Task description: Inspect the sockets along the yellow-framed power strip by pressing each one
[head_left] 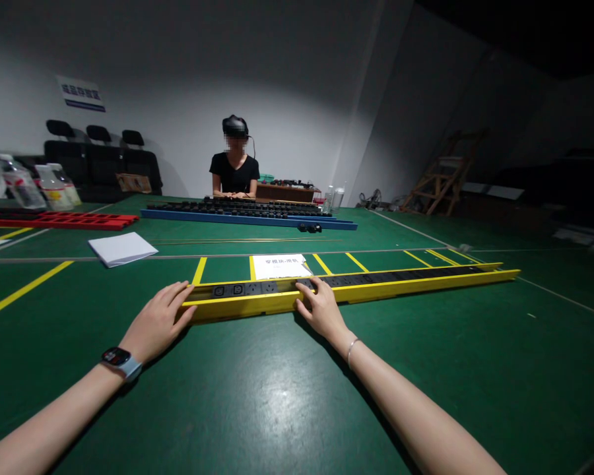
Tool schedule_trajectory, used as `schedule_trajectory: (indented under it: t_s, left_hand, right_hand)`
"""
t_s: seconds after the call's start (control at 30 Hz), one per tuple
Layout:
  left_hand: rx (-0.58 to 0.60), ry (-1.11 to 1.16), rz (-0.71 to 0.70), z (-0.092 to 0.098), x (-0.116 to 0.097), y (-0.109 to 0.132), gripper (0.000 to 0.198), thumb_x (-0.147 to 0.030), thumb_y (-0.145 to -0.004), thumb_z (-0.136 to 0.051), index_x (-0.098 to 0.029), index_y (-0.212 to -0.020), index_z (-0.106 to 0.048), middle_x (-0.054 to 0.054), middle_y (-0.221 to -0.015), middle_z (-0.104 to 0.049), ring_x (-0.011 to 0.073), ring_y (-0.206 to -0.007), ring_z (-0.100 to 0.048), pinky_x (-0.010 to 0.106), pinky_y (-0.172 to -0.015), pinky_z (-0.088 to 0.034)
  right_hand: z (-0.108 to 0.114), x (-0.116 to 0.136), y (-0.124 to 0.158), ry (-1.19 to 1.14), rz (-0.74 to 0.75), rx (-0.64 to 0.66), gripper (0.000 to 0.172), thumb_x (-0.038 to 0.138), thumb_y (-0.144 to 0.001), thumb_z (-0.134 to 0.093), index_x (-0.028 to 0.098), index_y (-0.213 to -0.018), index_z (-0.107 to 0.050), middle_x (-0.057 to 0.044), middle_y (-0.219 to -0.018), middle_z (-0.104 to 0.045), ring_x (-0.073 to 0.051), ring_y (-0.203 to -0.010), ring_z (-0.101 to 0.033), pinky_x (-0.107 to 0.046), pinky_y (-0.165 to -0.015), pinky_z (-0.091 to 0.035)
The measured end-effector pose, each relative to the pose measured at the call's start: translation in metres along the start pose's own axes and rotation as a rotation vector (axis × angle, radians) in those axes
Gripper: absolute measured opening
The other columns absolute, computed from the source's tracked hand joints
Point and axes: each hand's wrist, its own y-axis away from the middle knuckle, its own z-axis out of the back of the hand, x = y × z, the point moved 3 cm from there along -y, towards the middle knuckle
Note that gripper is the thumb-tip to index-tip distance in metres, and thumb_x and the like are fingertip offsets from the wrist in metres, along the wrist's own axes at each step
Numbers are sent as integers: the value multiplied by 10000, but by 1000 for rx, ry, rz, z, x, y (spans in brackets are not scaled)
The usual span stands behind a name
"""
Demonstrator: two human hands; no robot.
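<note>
A long yellow channel rail (426, 282) lies across the table, a row of black socket modules (346, 280) set inside it. My left hand (161, 313) is closed around the rail's left end, fingers at the back and thumb along the front wall. Farther right, my right hand (321, 307) straddles the front wall; its fingertips reach into the channel onto a dark module, and its thumb presses the front. Between that module and a separate group of socket modules (247, 289) on the left, a gap shows in the channel.
Behind the rail lie a printed sheet (280, 266) and a white booklet (123, 249) on the green table (277, 396). Blue rails (247, 219) with black modules, red rails (89, 221) and bottles (54, 188) stand farther back. A person (235, 168) sits opposite.
</note>
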Motion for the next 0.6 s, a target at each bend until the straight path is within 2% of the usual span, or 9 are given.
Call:
schedule_trajectory:
  t_s: [0.6]
  left_hand:
    - [11,-1,6,2,-2,-1,630,-557,-917,-344,-124,-1352,-489,156,-1357,-535,294,-1283,-463,472,-1098,-385]
  right_hand:
    - [-3,-8,1,-26,-47,-8,367,333,-878,-580,260,-1236,-625,-123,-1235,-509,-277,-1176,-475,-438,-1010,-409]
